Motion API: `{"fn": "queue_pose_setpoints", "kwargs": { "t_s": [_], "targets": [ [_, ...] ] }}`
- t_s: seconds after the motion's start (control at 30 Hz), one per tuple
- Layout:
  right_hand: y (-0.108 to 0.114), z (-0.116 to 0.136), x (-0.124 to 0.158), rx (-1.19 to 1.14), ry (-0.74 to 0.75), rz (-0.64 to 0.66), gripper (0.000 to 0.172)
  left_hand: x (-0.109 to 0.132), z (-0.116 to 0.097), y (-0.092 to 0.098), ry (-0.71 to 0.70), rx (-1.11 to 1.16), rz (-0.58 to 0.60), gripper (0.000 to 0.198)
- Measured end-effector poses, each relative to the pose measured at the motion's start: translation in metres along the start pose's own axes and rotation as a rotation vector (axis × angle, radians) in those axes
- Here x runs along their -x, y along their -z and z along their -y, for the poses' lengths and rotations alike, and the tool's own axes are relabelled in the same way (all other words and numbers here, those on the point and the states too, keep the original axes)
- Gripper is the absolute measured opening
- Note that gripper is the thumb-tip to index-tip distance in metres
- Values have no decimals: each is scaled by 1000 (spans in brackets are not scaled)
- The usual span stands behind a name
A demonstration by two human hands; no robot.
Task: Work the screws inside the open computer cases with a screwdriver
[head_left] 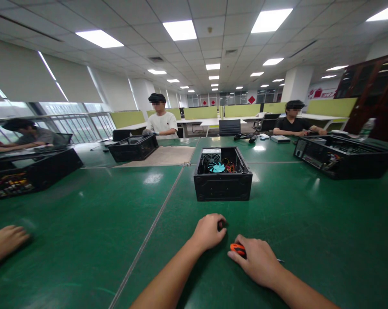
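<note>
My left hand [209,231] rests on the green table [84,223], curled into a loose fist; whether it holds anything is hidden. Just right of it, my right hand [260,262] lies closed over an orange-handled screwdriver [237,248], whose thin metal tip pokes out to the right of the hand. An open black computer case [222,174] stands a little beyond both hands, with a blue fan and coloured wires inside.
Other open computer cases stand at the left [29,171], back left [134,147] and right [340,156]. Three people sit at the table's far sides. Another person's hand [5,242] lies at the left edge. A brown sheet [162,156] lies behind.
</note>
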State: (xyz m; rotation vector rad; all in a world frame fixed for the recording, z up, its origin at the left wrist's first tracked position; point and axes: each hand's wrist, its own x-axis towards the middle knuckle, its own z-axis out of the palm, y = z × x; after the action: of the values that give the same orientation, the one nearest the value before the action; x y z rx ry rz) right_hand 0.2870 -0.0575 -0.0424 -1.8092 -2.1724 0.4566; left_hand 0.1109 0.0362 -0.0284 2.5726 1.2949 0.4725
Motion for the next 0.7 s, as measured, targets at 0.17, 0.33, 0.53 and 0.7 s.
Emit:
{"fn": "queue_pose_setpoints", "kwargs": {
  "t_s": [0.17,0.33,0.53,0.7],
  "targets": [
    [1,0,0,-37,3,-8,31,-55,-10,47,-23,-156,-242,39],
    [-1,-3,1,-91,24,-42,23,-99,1,66,24,-295,-314,48],
    [37,9,4,-181,79,-165,20,-98,-2,69,46,-301,-302,51],
    [111,11,42,-403,280,-450,19,-37,-29,84,-50,-228,-258,57]
  ]
}}
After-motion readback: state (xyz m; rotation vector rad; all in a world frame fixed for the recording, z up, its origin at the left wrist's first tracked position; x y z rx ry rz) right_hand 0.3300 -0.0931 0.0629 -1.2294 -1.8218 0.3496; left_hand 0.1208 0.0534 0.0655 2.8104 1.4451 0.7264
